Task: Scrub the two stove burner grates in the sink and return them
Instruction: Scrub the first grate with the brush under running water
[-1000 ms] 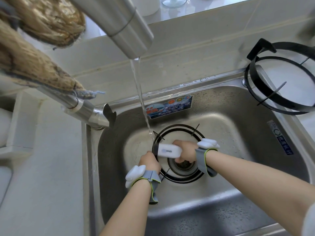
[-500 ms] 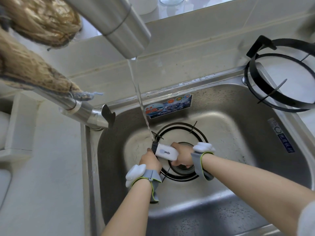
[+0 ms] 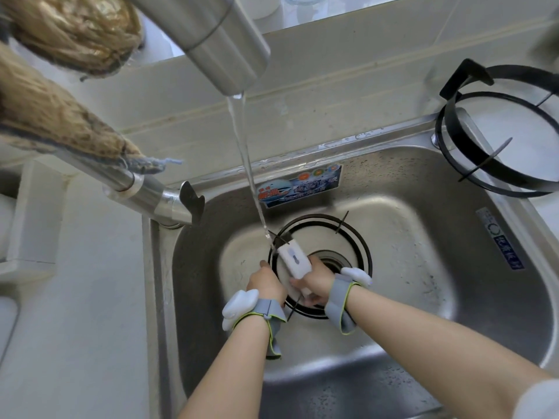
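The black round metal grate [image 3: 368, 258] was gripped by the left hand [image 3: 266, 284]. The white rectangular scrubber [image 3: 295, 261] was clasped against it by the right hand [image 3: 314, 284].

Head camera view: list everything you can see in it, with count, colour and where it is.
sink: one, steel, centre
grate in sink: one, black, around the drain
second grate: one, black, over the sink's far right corner
faucet: one, silver, top centre
water stream: one, clear, falling onto the brush's end
brush: one, white, over the sink grate's left side
stickers: two, blue, sink's back and right walls
fibrous bundles: two, tan, upper left
wristbands: two, grey and white, one per wrist
left hand: holds the sink grate's left rim
right hand: grips the brush
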A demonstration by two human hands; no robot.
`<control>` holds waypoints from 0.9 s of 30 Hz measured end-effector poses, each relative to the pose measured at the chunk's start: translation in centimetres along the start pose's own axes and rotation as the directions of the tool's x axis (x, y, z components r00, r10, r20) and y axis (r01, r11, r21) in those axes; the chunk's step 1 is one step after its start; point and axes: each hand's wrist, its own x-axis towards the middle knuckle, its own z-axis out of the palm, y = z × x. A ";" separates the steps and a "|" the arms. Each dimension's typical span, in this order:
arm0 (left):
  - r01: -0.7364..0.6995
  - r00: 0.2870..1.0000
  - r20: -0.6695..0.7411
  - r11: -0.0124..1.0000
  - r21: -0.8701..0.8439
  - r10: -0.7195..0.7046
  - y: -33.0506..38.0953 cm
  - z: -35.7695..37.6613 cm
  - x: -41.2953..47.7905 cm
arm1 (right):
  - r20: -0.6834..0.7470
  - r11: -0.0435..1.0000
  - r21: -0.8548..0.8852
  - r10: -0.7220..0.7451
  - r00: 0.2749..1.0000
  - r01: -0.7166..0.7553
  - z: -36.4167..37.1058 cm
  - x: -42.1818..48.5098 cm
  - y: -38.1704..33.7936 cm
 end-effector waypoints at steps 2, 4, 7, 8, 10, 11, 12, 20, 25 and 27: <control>0.004 1.000 -0.002 1.000 0.008 -0.004 0.0 0.0 0.0 | 0.024 0.996 0.082 0.033 0.999 -0.035 1.0 0.2 -0.1; 0.005 1.000 0.003 1.000 -0.004 -0.005 -0.1 0.1 -0.1 | 0.033 0.998 -0.049 -0.035 0.999 0.036 0.6 0.5 0.2; 0.006 1.000 0.013 0.999 -0.046 -0.006 -0.3 0.1 -0.1 | 0.082 0.953 -0.275 -0.109 0.991 0.128 -1.2 0.9 0.4; 0.007 1.000 0.015 0.999 -0.051 -0.006 -0.3 0.1 -0.2 | 0.074 0.946 -0.296 -0.118 0.990 0.135 -1.6 1.0 0.4; 0.011 1.000 0.018 0.998 -0.059 -0.010 -0.3 0.1 -0.3 | 0.047 0.954 -0.265 -0.131 0.990 0.139 -1.4 1.2 0.6; 0.015 1.000 0.021 0.998 -0.065 -0.014 -0.4 0.1 -0.4 | 0.041 0.962 -0.235 -0.131 0.991 0.137 -0.9 1.2 0.9; 0.019 1.000 0.024 0.997 -0.077 -0.017 -0.5 0.2 -0.5 | 0.045 0.967 -0.221 -0.123 0.991 0.130 -0.5 1.4 1.3; 0.025 0.999 0.049 0.982 -0.185 -0.016 -0.7 0.7 -0.9 | 0.086 0.957 -0.269 -0.086 0.993 0.106 -2.4 0.3 -0.4; 0.033 0.997 0.072 0.989 -0.147 -0.023 -0.8 0.8 -1.2 | 0.006 0.958 -0.268 -0.105 0.994 0.103 -1.4 0.3 0.2; 0.031 0.998 0.064 0.999 -0.029 -0.029 -0.9 0.8 -1.3 | -0.093 0.993 -0.087 -0.082 0.992 0.074 -1.5 0.2 -0.3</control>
